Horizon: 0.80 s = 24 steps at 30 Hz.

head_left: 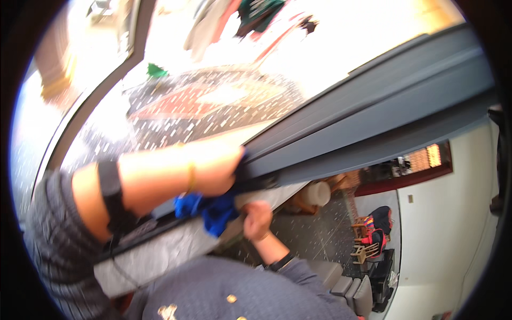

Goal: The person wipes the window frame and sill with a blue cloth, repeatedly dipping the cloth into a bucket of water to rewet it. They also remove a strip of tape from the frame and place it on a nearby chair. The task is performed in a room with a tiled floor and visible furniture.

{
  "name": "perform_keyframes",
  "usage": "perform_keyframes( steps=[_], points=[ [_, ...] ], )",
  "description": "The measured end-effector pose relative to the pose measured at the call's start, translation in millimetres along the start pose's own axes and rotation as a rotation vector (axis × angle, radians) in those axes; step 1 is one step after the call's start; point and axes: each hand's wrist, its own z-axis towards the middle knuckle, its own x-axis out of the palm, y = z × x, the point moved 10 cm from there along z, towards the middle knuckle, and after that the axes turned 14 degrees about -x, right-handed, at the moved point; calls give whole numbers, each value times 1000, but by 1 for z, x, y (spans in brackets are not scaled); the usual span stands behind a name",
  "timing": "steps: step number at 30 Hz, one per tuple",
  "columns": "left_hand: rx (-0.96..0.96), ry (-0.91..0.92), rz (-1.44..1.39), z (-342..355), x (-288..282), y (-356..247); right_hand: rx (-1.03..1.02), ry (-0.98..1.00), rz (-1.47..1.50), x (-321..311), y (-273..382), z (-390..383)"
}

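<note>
My left hand [218, 169] reaches across from the left and presses against the grey window frame [368, 112]. Its fingers are closed round a blue cloth [213, 213], which hangs below the hand over the pale stone sill [160, 261]. Dark blue also shows between the fingers and the frame. My right hand [257, 220] is curled shut beside the sill, a little right of the cloth and apart from it. Blur hides whether anything is inside its fingers.
Past the opening lies a bright speckled floor with a patterned panel [192, 101]; clothes [213, 21] hang beyond. A dark frame edge [96, 88] curves at the left. Indoors are a white bucket [319, 193], a wooden chair [365, 253], bags [380, 224] and a grey sofa [341, 282].
</note>
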Motion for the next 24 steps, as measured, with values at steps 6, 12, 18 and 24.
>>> perform_keyframes(
  steps=[6,12,18,24],
  points=[
    [43,-70,403,13,-4,-25,55,1,11,-6,-3,3],
    [127,-155,452,-2,-6,-23,51,-24,24,-12,3,4],
    [277,-345,527,-19,-18,-17,47,-10,-17,-6,-4,-4],
    [79,157,-1339,-62,-10,67,186,-76,141,-13,-7,3]
  ],
)
